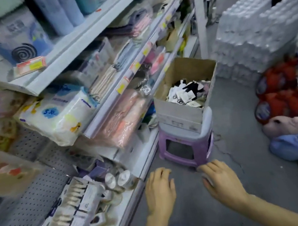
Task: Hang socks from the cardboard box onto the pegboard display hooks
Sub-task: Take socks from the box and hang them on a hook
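An open cardboard box (171, 109) stands on a purple plastic stool (186, 142) in the aisle. Inside it lies a heap of black and white socks (188, 92) on card tags. Grey pegboard (22, 211) fills the lower left, with packs of socks (67, 221) hanging in front of it. My left hand (160, 190) and my right hand (221, 180) are stretched out low over the floor, just short of the stool. Both are empty, palms down, fingers loosely apart. The picture is blurred by motion.
Shelves (80, 39) on the left carry towels, tissue packs and cloths. Shrink-wrapped bottle packs (257, 35) are stacked behind the box. On the right, red bags and plush items (280, 102) lie by a low shelf. Grey floor (250, 155) runs between.
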Available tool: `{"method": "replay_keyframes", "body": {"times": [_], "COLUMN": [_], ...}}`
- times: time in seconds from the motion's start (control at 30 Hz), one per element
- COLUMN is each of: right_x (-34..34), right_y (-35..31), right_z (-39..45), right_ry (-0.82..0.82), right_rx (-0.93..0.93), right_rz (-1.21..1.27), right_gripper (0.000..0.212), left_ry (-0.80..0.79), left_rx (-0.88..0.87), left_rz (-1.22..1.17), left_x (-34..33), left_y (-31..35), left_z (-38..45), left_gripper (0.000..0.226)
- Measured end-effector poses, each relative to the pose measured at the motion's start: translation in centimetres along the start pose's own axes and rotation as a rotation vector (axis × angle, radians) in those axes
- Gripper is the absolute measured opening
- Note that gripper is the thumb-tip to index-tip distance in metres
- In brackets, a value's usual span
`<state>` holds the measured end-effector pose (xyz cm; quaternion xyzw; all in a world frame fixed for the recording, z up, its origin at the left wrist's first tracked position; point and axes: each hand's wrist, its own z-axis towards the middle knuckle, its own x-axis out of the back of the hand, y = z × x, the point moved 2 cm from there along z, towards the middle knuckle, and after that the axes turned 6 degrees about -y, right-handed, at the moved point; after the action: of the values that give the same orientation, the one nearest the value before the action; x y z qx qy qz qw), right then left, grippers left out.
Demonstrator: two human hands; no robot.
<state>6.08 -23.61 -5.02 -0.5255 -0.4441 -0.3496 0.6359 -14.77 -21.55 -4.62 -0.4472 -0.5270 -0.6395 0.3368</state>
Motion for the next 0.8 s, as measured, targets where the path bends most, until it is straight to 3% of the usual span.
{"method": "replay_keyframes", "body": {"times": [0.23, 0.4, 0.47, 0.53, 0.63, 0.8], "right_x": [0.7, 1.4, 1.9, 2.1, 2.1, 1.4], "right_y": [4.8, 8.2, 9.2, 10.2, 11.8, 14.1], "right_z": [9.2, 16.1, 18.9, 21.8, 25.6, 29.2], "right_ry": [0.056, 0.148, 0.184, 0.213, 0.242, 0.228], "right_rx": [-0.112, -0.148, -0.169, -0.187, -0.237, -0.308], "right_rz": [0.051, 0.047, 0.038, 0.02, 0.025, 0.033], "right_gripper": [0.034, 0.01, 0.024, 0.02, 0.016, 0.014], "left_ry": [0.014, -0.006, -0.04, -0.074, -0.17, -0.513], "left_rx": [0.006, 0.012, -0.014, -0.054, -0.06, -0.029], "left_rz": [-0.089, -0.117, -0.126, -0.13, -0.097, -0.066], "left_x": [-1.4, -1.6, -1.7, -2.1, -4.2, -12.3], "left_y": [-0.1, -0.4, -0.2, 0.1, 0.6, 1.9], "left_z": [13.1, 25.3, 30.1, 34.9, 42.0, 49.7], "left_gripper": [0.028, 0.017, 0.017, 0.016, 0.02, 0.027]}}
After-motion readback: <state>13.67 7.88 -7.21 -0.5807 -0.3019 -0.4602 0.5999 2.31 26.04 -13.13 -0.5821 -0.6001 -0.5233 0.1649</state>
